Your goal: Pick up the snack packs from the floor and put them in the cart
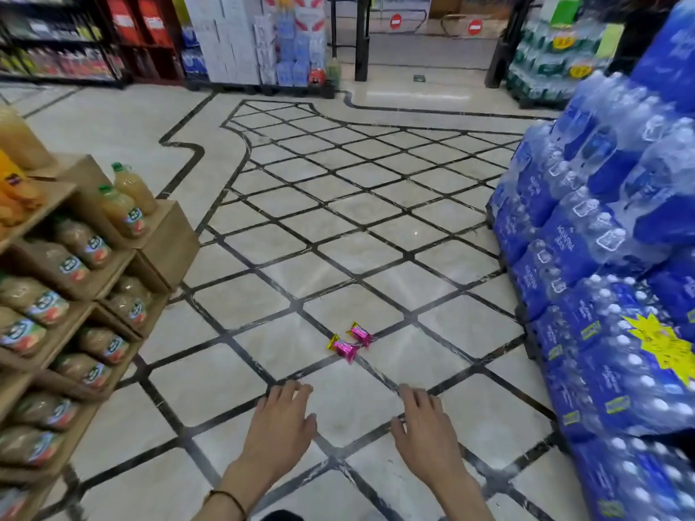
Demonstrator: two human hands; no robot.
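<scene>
- Two pink snack packs with yellow ends lie on the tiled floor (376,253): the nearer snack pack (344,348) and the farther snack pack (361,334), side by side and so close that I cannot tell whether they touch
- They rest on a pale tile right by a dark line of the diamond grid, just beyond the line crossing closest to the hands
- Both packs sit ahead of the hands, apart from every fingertip, about midway between the two hands
- The left hand (280,423) is held palm down over the floor, fingers loosely spread and slightly bent, holding nothing
- The right hand (427,426) mirrors it, palm down, fingers relaxed and spread, holding nothing
- A thin dark wristband (226,497) circles the left wrist
- A tiered wooden display (165,238) of juice bottles (120,210) stands at the floor's left edge
- Blue-wrapped water bottle packs (601,295) are stacked along the right edge, one with a yellow starburst label (663,342)
</scene>
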